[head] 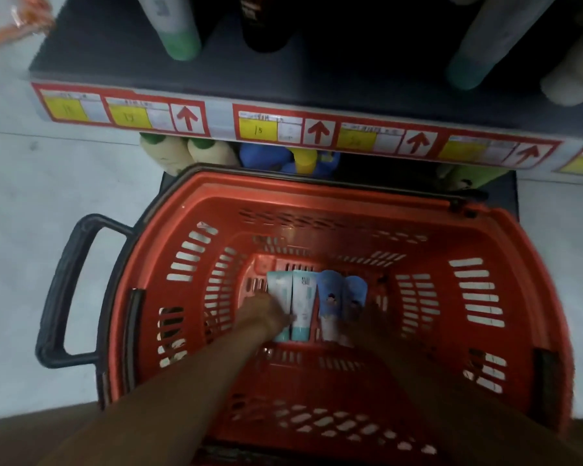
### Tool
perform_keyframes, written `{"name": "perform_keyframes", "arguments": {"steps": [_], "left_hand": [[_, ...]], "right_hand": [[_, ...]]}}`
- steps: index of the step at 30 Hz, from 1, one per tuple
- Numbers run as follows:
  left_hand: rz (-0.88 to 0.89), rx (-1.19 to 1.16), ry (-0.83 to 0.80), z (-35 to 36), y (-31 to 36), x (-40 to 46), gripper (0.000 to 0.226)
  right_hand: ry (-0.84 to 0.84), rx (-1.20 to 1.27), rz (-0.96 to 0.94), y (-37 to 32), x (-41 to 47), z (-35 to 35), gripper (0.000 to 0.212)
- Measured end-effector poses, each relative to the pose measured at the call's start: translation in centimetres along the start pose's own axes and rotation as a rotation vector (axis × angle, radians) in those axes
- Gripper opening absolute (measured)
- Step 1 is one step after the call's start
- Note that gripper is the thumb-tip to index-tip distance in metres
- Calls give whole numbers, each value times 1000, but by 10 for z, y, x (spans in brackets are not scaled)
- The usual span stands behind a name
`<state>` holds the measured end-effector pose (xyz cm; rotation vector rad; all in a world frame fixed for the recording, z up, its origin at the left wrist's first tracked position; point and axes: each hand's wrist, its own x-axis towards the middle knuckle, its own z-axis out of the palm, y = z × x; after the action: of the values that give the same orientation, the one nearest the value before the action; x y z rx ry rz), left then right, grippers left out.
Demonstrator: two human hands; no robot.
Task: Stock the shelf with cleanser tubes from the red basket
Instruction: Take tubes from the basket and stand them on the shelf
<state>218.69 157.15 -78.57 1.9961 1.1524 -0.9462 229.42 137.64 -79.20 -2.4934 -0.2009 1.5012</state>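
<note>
The red basket [485, 297] stands on the floor below the shelf [115, 55]. On its bottom lie two white-and-teal cleanser tubes [303, 294] side by side, with two blue tubes [331, 292] right of them. Both my arms reach down into the basket. My left hand [265, 312] lies over the lower part of the leftmost white-and-teal tube; blur hides whether its fingers curl round it. My right hand [367, 322] is dark and blurred over the caps of the blue tubes, and its grip cannot be made out.
The shelf edge carries a strip of red and yellow price labels [256, 129]. Tubes stand on the shelf: a green-capped one [179, 38], a black one [263, 28], a teal-capped one [468, 68]. Bottles [283, 159] sit on a lower shelf behind the basket. The basket's black handle [64, 290] sticks out left.
</note>
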Motion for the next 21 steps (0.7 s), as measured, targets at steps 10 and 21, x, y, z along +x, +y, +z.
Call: {"name": "perform_keyframes", "arguments": {"steps": [10, 21], "left_hand": [[-114, -141, -72, 16, -6, 26, 47], [-90, -169, -64, -4, -6, 12, 38]], "right_hand": [[51, 301, 117, 20, 22, 23, 64], [64, 195, 111, 1, -6, -4, 69]]}}
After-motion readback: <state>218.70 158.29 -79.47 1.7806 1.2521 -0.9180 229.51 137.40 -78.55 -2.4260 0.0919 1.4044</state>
